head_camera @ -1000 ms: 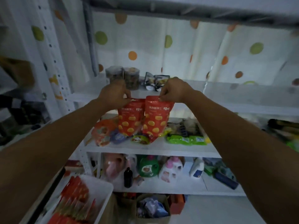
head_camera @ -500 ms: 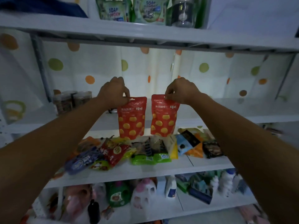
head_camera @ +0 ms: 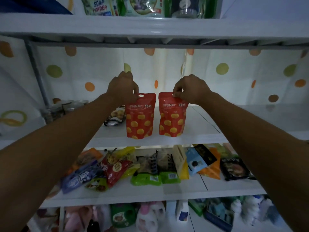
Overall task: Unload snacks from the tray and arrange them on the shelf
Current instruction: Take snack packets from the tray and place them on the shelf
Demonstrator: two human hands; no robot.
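Two red snack pouches with yellow spots stand upright side by side near the front edge of the white middle shelf. My left hand pinches the top of the left pouch. My right hand pinches the top of the right pouch. The pouch bottoms rest on or just above the shelf board. The tray is out of view.
Clear jars and a dark flat packet sit at the left of the same shelf. The shelf below holds several mixed snack bags. Detergent bottles fill the lowest shelf. Soap powder bags stand on top. A dotted curtain hangs behind.
My head has tilted up, so the tray dropped out of view. Both hands carried the pouches up and forward onto the middle shelf and spread them slightly apart.
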